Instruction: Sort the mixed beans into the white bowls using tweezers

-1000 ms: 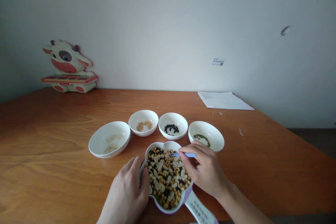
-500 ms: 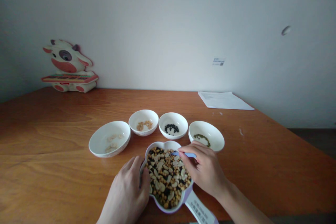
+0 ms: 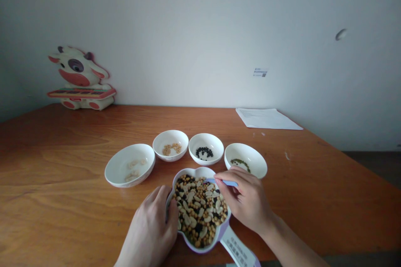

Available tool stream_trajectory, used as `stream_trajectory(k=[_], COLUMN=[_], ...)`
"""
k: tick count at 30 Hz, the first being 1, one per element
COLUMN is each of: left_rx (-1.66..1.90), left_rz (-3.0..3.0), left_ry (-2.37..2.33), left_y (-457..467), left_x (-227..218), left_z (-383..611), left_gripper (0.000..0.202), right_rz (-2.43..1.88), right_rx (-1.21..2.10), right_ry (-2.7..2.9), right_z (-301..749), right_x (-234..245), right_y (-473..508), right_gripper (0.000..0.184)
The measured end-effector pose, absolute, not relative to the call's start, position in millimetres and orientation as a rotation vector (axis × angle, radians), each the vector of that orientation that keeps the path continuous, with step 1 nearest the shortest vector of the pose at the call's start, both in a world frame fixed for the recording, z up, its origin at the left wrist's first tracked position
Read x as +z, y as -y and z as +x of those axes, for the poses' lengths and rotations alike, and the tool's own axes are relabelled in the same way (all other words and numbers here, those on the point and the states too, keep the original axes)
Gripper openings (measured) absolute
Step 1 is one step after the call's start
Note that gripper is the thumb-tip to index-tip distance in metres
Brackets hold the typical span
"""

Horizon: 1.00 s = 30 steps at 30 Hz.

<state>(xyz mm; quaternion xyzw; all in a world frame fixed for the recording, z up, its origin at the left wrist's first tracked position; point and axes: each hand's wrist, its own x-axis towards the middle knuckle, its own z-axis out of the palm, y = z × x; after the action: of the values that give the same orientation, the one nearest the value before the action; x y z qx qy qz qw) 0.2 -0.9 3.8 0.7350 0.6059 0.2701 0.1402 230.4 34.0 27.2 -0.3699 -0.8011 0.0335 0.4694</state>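
Wooden table [image 3: 56, 175] bears the whole setup. Four white bowls stand in an arc: wide bowl [image 3: 117, 171] with pale beans, then yellow-bean bowl [image 3: 170, 137], black-bean bowl [image 3: 206, 140] and green-bean bowl [image 3: 246, 149]. Nearer the person lies a lobed white dish [image 3: 196, 170] with a lilac handle [image 3: 236, 247], full of mixed beans [image 3: 199, 212]. Risk: beans lie close to the rim, so a slip of the tweezers or a tilt of the dish could scatter them onto the table. Left hand [image 3: 148, 227] is half closed, fingers curled over the dish's left rim, holding it. Right hand [image 3: 247, 202] is nearly closed, pinching blue tweezers [image 3: 221, 182], tips over the beans; any bean between them: cannot tell.
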Motion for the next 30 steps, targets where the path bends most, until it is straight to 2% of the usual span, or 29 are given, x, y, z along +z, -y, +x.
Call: stream_trajectory(k=[8,17,30], left_rx=[0.85,0.83,0.832], left_rz=[2.164,2.154,2.151], left_ry=[-1.738,-1.739,-1.727], left_y=[0.8,-0.3,0.4], left_x=[4.3,2.8,1.6], left_z=[0.1,0.1,-1.5], left_gripper=[0.024,0.023,0.023], right_rz=[-0.975,-1.15,-1.145], right_rx=[-0.101,-0.323,-0.299], right_ry=[1.787,1.601,1.584], right_z=[259.6,288.9,282.4], right_x=[44.8,41.4,35.7], right_y=[-41.2,-48.7,-49.4], right_gripper=[0.011,0.005,0.004])
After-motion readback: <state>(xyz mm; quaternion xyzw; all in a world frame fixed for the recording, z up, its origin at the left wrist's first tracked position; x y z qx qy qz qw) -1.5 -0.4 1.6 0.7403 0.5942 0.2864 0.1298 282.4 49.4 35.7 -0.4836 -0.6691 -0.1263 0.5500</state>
